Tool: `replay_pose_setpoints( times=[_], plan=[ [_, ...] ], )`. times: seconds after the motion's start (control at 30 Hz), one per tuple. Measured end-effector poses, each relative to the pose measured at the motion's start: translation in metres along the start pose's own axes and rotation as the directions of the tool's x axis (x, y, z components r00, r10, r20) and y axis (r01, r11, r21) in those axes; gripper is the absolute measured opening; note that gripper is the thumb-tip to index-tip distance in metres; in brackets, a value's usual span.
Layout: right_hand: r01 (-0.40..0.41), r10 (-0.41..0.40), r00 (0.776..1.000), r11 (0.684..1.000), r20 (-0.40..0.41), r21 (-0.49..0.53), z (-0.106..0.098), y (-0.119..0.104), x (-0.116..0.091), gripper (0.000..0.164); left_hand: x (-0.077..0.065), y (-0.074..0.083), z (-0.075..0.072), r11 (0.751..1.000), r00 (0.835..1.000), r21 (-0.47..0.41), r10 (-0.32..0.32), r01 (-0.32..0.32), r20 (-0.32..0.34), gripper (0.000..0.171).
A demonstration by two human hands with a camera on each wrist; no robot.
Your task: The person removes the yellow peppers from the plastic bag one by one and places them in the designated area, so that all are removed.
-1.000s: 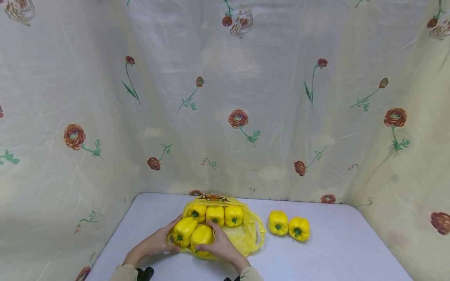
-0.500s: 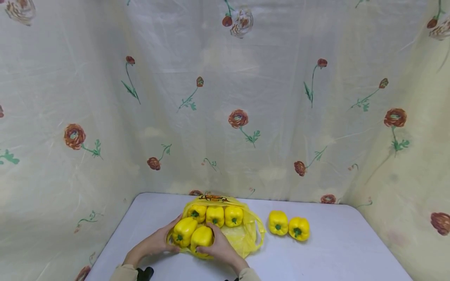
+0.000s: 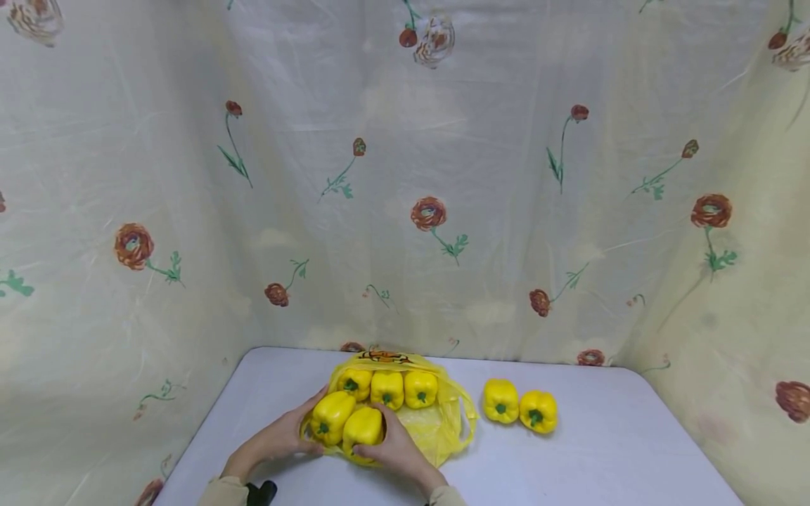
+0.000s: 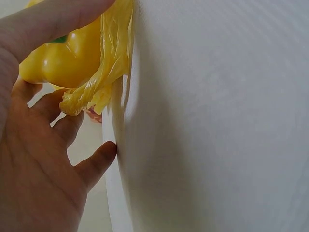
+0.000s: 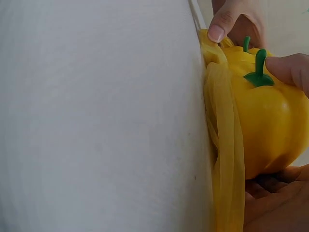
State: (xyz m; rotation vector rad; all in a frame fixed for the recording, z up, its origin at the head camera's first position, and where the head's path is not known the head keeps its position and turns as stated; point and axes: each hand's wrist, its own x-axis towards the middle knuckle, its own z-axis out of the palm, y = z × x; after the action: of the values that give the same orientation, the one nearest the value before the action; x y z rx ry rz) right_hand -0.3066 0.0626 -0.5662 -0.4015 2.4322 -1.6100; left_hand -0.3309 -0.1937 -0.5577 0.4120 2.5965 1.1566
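Note:
A yellow plastic bag (image 3: 436, 429) lies on its side on the table, its mouth towards me, with several yellow bell peppers inside. My left hand (image 3: 297, 425) spreads round the bag's left edge and the left front bell pepper (image 3: 332, 417); in the left wrist view the thumb reaches across the bag film (image 4: 116, 43) and the other fingers curve behind the pepper. With thumb and fingers my right hand (image 3: 399, 441) grips the front bell pepper (image 5: 270, 121), its green stem facing me. Behind these, 3 bell peppers (image 3: 387, 389) sit in a row.
Two loose bell peppers, one (image 3: 500, 401) beside the other (image 3: 538, 412), stand right of the bag on the white table (image 3: 588, 457). A flowered curtain (image 3: 493, 267) rises behind and at both sides. The bag's handle loop (image 3: 470, 422) lies towards the right.
The front bell pepper has turned slightly and settled in my right hand, which has barely shifted. My left hand and the other bell peppers stay in place.

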Motion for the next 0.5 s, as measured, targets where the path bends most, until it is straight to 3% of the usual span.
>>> replay_pose_setpoints(
  times=[0.5],
  plan=[
    [0.007,-0.008,1.000,1.000,-0.025,-0.011,-0.0002,0.0022,-0.0005,0.090,-0.0014,0.0038,0.0003,1.000,1.000,0.000,-0.004,0.004,-0.003,0.114]
  ],
)
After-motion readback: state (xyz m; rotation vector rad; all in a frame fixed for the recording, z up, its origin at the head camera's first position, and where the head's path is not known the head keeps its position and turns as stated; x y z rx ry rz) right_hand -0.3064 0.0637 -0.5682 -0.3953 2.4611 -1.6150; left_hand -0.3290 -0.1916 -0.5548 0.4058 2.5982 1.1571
